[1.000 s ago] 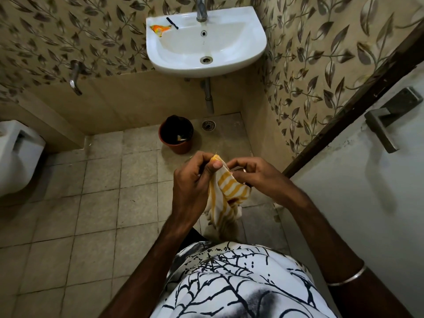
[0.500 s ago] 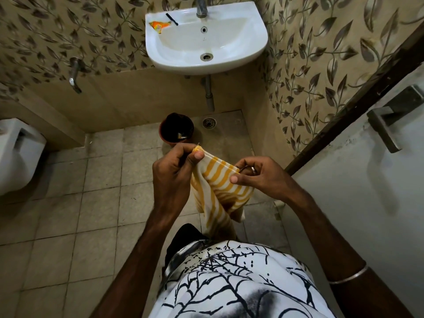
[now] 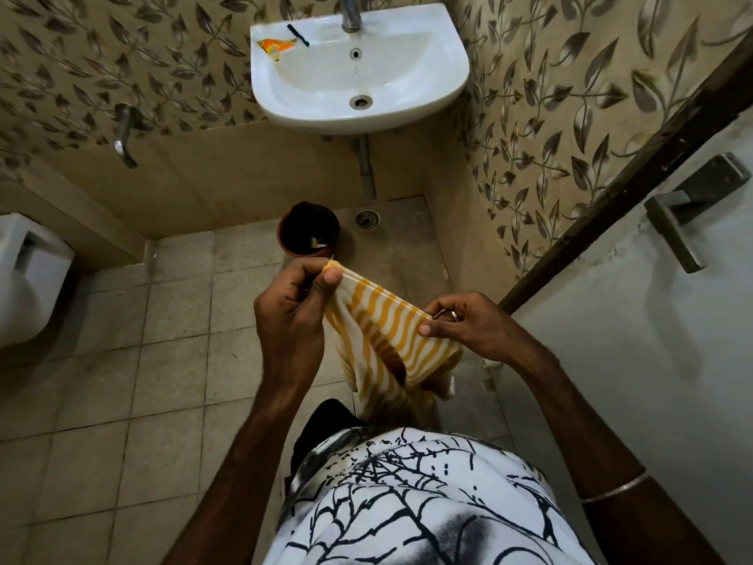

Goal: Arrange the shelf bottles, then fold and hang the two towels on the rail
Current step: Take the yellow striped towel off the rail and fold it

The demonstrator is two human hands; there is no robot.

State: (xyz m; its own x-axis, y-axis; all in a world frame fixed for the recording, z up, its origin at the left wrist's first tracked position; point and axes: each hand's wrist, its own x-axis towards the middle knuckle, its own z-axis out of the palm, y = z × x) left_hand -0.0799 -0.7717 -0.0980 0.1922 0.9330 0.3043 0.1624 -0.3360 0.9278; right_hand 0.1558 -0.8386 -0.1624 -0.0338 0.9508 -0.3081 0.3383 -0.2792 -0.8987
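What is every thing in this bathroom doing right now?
Striped towel: stretched between both hands, rest hanging down.
Left hand: pinches one top corner.
Right hand: pinches the other top corner.
Sink: no water running or standing in it; a wrapper and a dark stick lie on its rim.
Brown bin: upright, uncovered, a little rubbish inside.
Door: open, handle level.

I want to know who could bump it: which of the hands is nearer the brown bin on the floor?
Left. The left hand holds the towel just below the bin; the right hand is further right.
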